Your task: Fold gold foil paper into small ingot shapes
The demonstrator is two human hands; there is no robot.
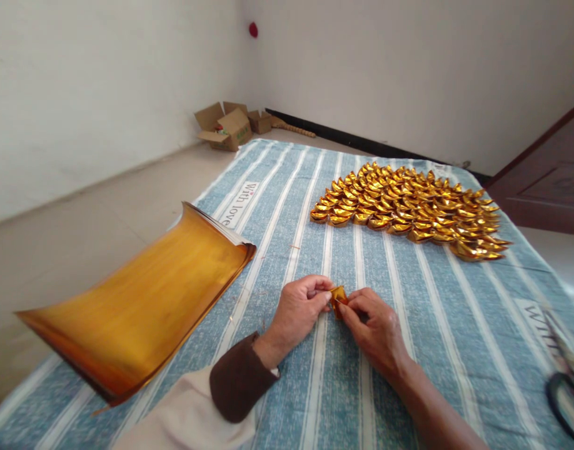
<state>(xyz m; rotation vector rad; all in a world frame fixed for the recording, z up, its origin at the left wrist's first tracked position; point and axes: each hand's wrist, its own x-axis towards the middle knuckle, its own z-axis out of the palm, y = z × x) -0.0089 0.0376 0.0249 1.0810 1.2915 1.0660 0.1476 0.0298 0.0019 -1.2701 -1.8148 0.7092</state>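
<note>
Left hand [297, 311] and right hand [377, 325] pinch a small, folded, shiny gold piece [337, 299].

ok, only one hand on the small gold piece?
No, the left hand and right hand both have fingers on the small gold piece.

This looks like a room in a home. A blue-and-white striped cloth [287, 206], printed with the words "With love", is spread out like household linen. Around it, 2 plain pale walls [104, 81] meet in a corner, with a dark skirting strip [334, 134] along 1 of them. A reddish-brown panelled door [549, 169] shows at the right, and 2 cardboard boxes [235, 130] stand on the pale floor [141, 244].
</note>
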